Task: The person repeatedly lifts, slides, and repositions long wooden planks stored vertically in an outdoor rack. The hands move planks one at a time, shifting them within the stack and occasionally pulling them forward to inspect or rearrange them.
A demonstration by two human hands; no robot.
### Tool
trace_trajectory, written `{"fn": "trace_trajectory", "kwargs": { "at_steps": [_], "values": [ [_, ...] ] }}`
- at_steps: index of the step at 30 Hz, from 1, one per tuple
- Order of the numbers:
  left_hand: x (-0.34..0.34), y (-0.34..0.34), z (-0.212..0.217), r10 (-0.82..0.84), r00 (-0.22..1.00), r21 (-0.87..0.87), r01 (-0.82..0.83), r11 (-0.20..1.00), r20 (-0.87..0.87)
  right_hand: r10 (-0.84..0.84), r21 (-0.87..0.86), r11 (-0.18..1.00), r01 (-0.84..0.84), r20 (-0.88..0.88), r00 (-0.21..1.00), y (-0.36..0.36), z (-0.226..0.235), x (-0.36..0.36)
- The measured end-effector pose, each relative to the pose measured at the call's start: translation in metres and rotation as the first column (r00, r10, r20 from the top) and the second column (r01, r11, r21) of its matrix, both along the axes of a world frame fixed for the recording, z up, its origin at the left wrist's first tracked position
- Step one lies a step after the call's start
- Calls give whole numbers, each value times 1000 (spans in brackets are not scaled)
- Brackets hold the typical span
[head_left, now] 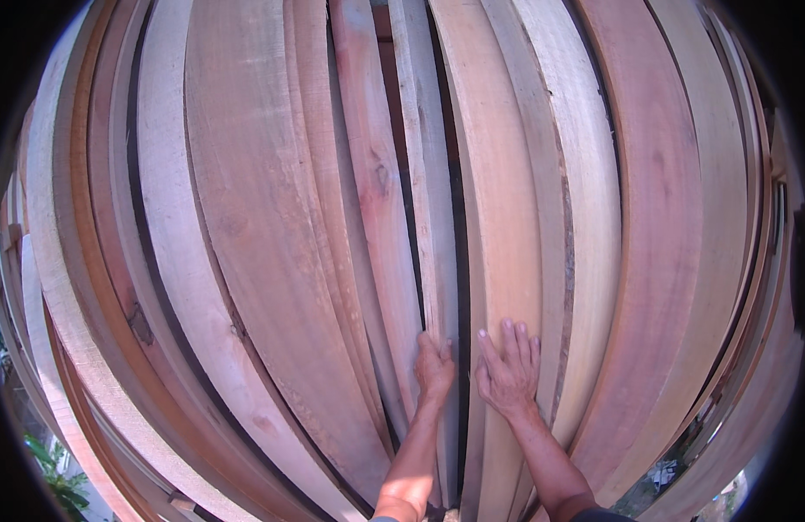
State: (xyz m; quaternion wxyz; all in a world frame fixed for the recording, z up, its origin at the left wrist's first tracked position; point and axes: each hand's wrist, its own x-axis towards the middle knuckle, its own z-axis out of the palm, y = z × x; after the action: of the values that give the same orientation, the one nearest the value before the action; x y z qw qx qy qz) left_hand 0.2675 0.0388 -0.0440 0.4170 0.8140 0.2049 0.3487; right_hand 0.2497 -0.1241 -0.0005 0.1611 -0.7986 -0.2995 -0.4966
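Long sawn wooden planks run side by side away from me. My left hand point(434, 367) is closed round the edge of a narrow greyish plank point(432, 209), with its thumb up; part of its fingers is hidden. To its right, my right hand point(509, 367) lies flat on a wider pale orange plank point(500, 217), fingers stretched out and a little apart. A dark gap point(462, 348) separates these two planks. Left of the narrow one is a pinkish plank point(381, 187) with a knot.
Broad brown and pale planks point(254, 200) fill the left side. On the right are a whitish plank point(590, 200) with a rough bark edge beside it and a wide reddish plank point(659, 183). Green leaves point(61, 478) show at the lower left.
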Motion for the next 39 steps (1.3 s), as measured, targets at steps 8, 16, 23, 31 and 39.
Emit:
{"fn": "trace_trajectory", "kwargs": {
  "at_steps": [8,16,23,31,39],
  "values": [
    [-39,3,-14,-77,957,-188,134,973,280,10,14,1000,-10,-14,1000,0,0,1],
    [-53,1,-31,-5,917,-112,54,992,399,26,6,1000,-27,20,999,0,-2,6],
    [-73,9,-32,111,939,-138,-69,988,327,-55,-37,998,56,17,998,3,-10,11],
    [-63,34,-55,15,926,-65,11,998,378,-87,-34,995,91,113,990,7,-12,17],
    [-57,45,-62,-142,874,-19,171,985,464,-101,-33,994,107,160,982,6,-14,21]
  ]
}}
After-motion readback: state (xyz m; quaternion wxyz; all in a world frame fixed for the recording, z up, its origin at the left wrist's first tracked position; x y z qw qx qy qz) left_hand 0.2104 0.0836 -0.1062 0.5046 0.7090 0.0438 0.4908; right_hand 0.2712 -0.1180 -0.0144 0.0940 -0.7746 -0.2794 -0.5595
